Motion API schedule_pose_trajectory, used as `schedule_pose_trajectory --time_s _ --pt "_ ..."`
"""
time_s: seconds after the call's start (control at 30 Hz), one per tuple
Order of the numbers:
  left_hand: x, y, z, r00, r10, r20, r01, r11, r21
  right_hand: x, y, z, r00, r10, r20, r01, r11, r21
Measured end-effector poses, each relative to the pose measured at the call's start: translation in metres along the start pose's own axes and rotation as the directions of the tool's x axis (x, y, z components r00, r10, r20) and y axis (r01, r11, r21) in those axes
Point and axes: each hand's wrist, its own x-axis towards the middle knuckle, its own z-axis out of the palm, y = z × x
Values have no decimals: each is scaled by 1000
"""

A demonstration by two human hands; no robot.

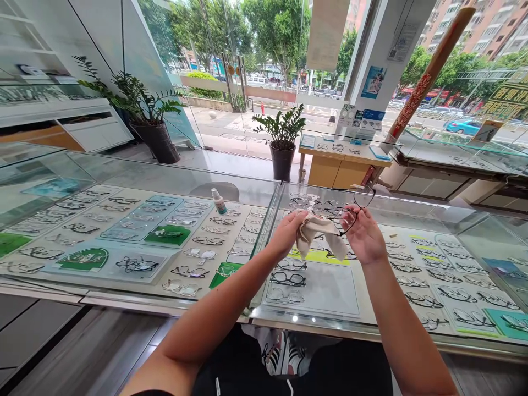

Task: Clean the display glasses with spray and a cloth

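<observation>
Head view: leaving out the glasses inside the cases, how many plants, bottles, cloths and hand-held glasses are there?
plants: 2
bottle: 1
cloth, in the left hand: 1
glasses, in the right hand: 1
Total: 5

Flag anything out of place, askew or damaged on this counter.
Nothing stands out. Frames lie in tidy rows under the glass counter, a spray bottle stands on top, and the left hand presses a cloth to the black-framed glasses held by the right hand.
</observation>
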Motion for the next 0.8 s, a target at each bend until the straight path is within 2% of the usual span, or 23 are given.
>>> schedule_pose_trajectory --time_s 0.1,0.27,0.37,0.47,0.53,0.73,0.8 --pt "0 4 -1 999 -44 -21 44 999 -22 5 -9 -9 998 -51 -27 51 999 -4" --pt "1 4 -1 992 -39 -120 26 993 -112 9 -21 -17 995 -65 -77 71 994 84" --pt "-3 6 0 997 -44 -68 44 999 -9 9 -23 -16 993 -95 -73 102 991 86" --pt "-6 8 4 987 -150 54 142 982 126 6 -16 -11 993 -119 -8 119 993 -11" --pt "-7 8 6 979 -183 89 166 971 170 2 -10 -6 992 -120 41 123 988 -93" --pt "-4 3 5 973 -202 115 162 945 284 -10 2 8 981 -146 124 180 927 -331" --pt "-3 1 3 983 -152 105 99 913 397 -12 0 10 974 -170 148 215 896 -388"
